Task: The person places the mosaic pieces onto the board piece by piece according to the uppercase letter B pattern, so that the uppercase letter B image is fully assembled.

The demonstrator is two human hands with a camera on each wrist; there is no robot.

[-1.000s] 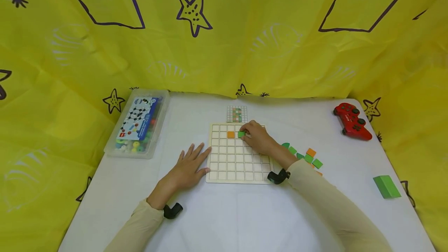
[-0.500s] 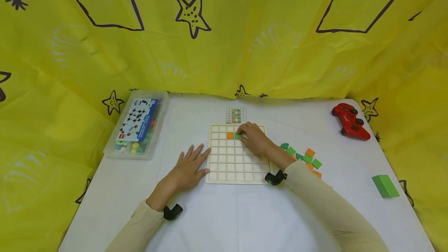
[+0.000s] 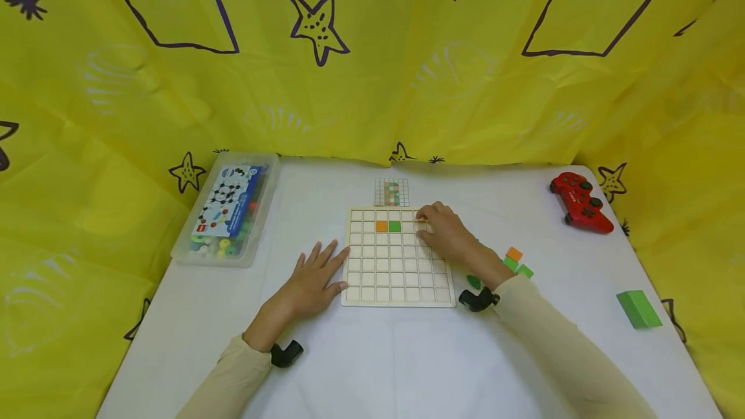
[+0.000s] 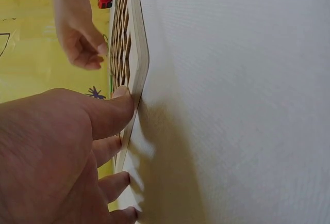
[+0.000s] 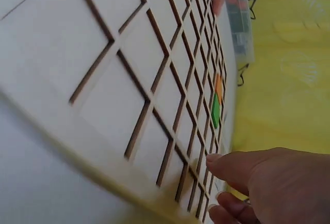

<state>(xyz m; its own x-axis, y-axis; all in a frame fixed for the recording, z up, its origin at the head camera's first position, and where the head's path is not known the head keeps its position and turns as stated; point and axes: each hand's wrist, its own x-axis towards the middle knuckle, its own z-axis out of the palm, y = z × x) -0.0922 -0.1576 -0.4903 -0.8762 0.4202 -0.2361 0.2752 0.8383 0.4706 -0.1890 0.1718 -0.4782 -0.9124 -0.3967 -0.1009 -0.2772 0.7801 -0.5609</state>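
A pale wooden grid board lies in the middle of the white table. In its second row from the back, an orange square tile and a green square tile fill neighbouring cells. My left hand rests spread at the board's left side; in the left wrist view its thumb touches the edge. Over the board's back right part is my right hand, fingers loosely bent with nothing between them. A small card with a coloured grid pattern lies behind the board.
Loose tiles lie right of the board, among them an orange square and a green rounded piece, partly hidden by my right arm. A plastic box stands left, a red game controller and green block right.
The green square, earlier in my right fingers, now lies flat in the cell beside the orange one. My right hand has let go and moved right. My left hand stays in place.
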